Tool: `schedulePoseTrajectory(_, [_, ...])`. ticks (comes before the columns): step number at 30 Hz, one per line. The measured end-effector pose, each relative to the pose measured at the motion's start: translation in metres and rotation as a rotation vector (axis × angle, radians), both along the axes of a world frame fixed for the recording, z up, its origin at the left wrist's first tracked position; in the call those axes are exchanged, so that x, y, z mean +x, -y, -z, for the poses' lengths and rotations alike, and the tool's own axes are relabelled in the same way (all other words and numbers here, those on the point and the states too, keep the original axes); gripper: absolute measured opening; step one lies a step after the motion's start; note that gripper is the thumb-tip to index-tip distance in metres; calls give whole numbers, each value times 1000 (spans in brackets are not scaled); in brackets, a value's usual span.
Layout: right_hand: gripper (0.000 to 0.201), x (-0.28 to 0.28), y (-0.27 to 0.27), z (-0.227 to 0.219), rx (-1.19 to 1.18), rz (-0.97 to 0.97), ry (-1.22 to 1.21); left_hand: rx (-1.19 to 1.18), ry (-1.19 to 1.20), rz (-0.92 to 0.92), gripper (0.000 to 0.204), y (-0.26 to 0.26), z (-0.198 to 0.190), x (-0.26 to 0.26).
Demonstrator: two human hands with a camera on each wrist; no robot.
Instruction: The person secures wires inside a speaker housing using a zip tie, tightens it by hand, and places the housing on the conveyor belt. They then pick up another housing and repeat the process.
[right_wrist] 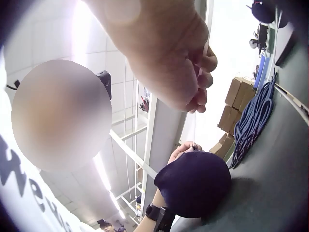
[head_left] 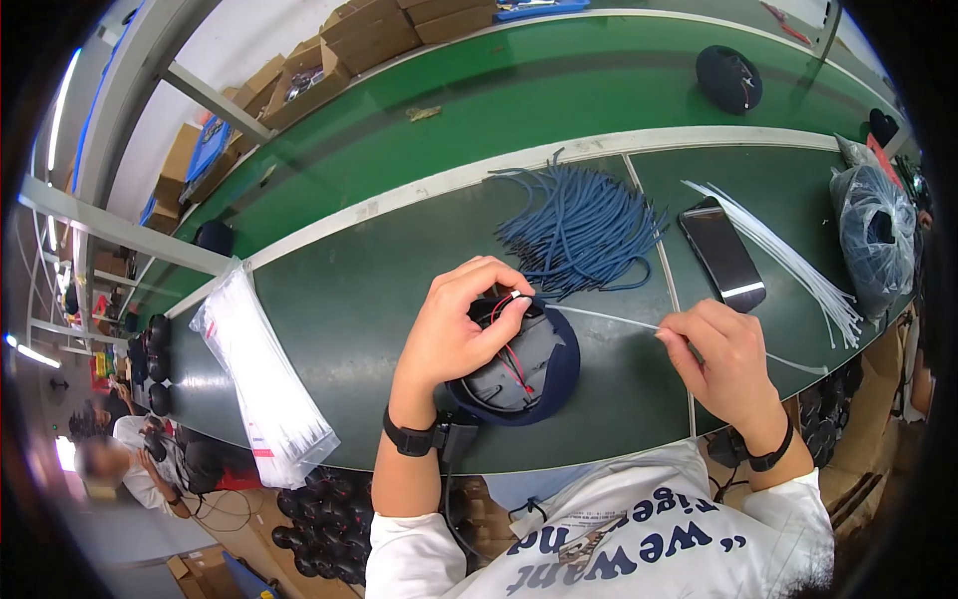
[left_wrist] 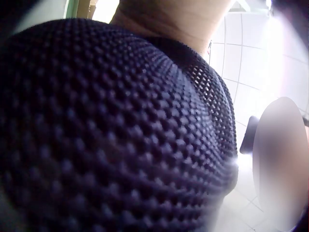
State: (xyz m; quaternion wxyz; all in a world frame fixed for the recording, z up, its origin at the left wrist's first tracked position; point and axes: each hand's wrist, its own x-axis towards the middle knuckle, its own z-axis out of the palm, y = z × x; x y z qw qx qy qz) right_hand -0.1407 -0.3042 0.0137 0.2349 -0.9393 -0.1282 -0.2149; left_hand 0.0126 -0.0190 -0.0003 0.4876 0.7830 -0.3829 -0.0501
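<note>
A round shell (head_left: pixel 561 369) covered in dark blue mesh fabric stands on the bench, its grey hollow inside facing up with red and black wires (head_left: pixel 513 361). My left hand (head_left: pixel 454 324) curls over its far left rim, thumb and forefinger pinching there around a small white wire connector (head_left: pixel 516 296). The fabric (left_wrist: pixel 111 130) fills most of the left wrist view. A thin white cable tie (head_left: pixel 609 318) stretches from that rim to my right hand (head_left: pixel 717 349), whose thumb and fingers pinch it. In the right wrist view the shell (right_wrist: pixel 195 186) appears below my right hand (right_wrist: pixel 164 58).
Blue cords (head_left: pixel 584 225) lie piled beyond the shell. A phone (head_left: pixel 720 250) and loose white cable ties (head_left: pixel 788 260) lie to the right, near a clear plastic bag (head_left: pixel 873 240). On the left is a bag of white cable ties (head_left: pixel 264 369). Another dark shell (head_left: pixel 728 79) sits further back.
</note>
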Motion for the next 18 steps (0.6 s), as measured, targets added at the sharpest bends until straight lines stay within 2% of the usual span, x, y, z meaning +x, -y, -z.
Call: schedulePoseTrajectory(18, [8,10,-7,8,112,-13,-26,-2,35,14,12,0,0,-1])
